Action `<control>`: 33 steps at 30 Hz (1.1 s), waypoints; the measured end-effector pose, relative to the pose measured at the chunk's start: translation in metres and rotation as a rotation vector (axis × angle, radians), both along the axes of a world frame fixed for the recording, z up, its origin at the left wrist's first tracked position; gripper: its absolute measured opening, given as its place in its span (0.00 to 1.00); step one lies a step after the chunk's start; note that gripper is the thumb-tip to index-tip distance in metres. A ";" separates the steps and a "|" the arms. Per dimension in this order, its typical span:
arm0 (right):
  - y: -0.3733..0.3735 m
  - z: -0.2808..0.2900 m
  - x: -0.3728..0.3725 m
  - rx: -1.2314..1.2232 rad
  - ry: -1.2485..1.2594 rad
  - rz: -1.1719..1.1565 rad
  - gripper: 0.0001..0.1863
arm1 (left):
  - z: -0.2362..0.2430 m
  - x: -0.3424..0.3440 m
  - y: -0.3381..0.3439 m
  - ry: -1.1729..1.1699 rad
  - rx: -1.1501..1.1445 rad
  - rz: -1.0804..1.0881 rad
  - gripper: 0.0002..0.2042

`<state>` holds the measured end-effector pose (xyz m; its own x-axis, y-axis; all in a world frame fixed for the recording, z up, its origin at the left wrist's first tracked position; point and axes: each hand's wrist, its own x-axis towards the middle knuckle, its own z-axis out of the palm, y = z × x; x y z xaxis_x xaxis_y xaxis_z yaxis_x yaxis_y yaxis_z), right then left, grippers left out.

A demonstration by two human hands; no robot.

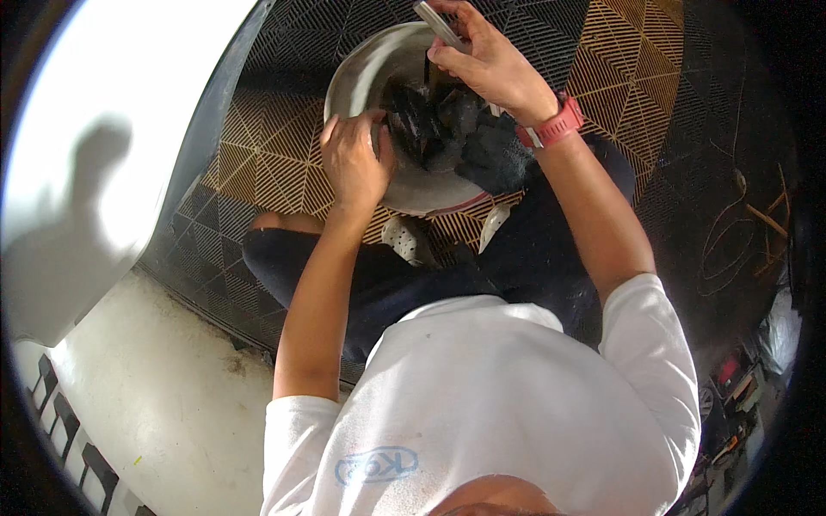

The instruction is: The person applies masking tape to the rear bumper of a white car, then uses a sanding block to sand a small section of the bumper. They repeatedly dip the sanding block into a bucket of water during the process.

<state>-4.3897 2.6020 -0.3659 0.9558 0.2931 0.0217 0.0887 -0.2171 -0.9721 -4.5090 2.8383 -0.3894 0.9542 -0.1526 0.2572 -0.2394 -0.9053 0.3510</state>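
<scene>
A round metal basin point(344, 86) sits on the floor mats in front of me. Inside lie black, jagged pieces point(417, 120) that look like charcoal, with a dark, rough mass point(495, 155) at the near right. Over the basin's left rim bends my left hand point(354, 156), its fingers and thumb curled toward each other; whether anything is between them is hard to see. Above the far right side, my right hand point(492, 67) is closed round a flat grey metal bar point(440, 26). Its lower end is hidden by the fingers.
Black and tan ribbed mats point(284, 146) cover the floor. Two pale perforated shoes point(403, 241) show between the basin and my dark-clothed legs. At left stands a large white surface point(112, 172). Sticks point(766, 221) and a cord lie at right, above assorted clutter point(731, 413).
</scene>
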 end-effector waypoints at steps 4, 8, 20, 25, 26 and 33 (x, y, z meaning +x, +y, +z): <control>-0.013 -0.031 0.004 -0.019 0.035 0.008 0.36 | -0.019 0.003 -0.009 0.470 0.628 -0.152 0.18; -0.008 -0.024 -0.002 -0.114 -0.055 -0.015 0.35 | -0.082 0.041 -0.043 1.246 0.432 0.062 0.41; -0.007 -0.004 -0.008 0.062 0.128 -0.041 0.36 | -0.272 0.048 -0.006 1.136 0.207 -0.074 0.50; -0.021 -0.029 0.005 0.184 0.083 -0.133 0.33 | -0.160 0.094 -0.010 1.425 0.410 -0.160 0.42; -0.023 -0.029 0.005 0.150 0.087 -0.132 0.33 | -0.126 0.098 -0.013 1.375 0.410 -0.113 0.40; -0.008 -0.015 0.008 0.084 0.061 -0.055 0.32 | -0.011 0.052 0.058 0.723 -0.325 0.175 0.37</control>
<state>-4.3816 2.5941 -0.3812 0.9707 0.2397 -0.0147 0.0190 -0.1376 -0.9903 -4.4570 2.8964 -0.4002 0.9045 -0.0093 -0.4264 0.2831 -0.7347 0.6165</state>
